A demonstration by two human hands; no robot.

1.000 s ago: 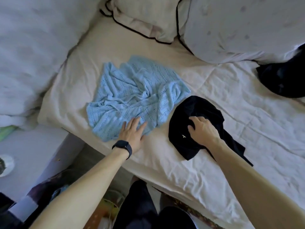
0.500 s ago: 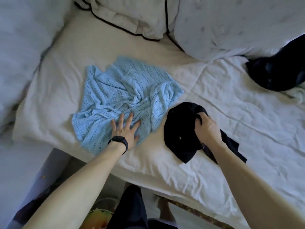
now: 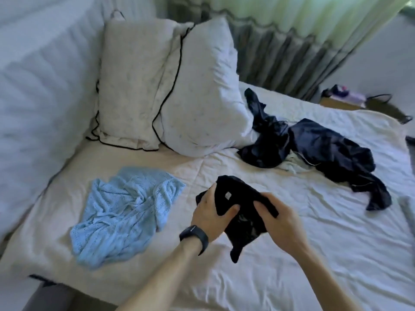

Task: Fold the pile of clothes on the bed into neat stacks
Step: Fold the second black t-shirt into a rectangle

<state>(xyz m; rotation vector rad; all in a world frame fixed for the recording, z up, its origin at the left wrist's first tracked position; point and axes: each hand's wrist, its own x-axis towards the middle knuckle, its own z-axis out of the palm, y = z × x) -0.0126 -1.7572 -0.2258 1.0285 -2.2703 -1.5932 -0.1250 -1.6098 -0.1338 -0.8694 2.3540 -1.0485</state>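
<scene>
The folding has barely begun, by my reading: no folded item and no stack shows anywhere on the bed (image 3: 292,277). A small black garment (image 3: 243,199) is in hand, held up just above the sheet near the front edge of the mattress, bunched, with its lower end hanging down between the wrists. The left hand (image 3: 211,214), with a dark wristband (image 3: 195,237) behind it, grips the garment's left side, thumb curled over the front of the cloth. The right hand (image 3: 283,223) pinches a narrow edge or strap on the right side, fingers bent around it. This looks like the stage of finding the seams before any fold is made. Left to do, as far as can be seen, are at least 3 lots: this black piece, a light blue knit (image 3: 125,212) lying crumpled to the left, and a heap of dark clothes (image 3: 325,149) further back on the right, just beside 2 pillows (image 3: 132,81), with a pale cloth (image 3: 294,163) partly under it. No basket or drawer for the clothes is visible; a brown box (image 3: 341,103) stands beyond the far edge of the bed with something purple on it, too small to identify.
</scene>
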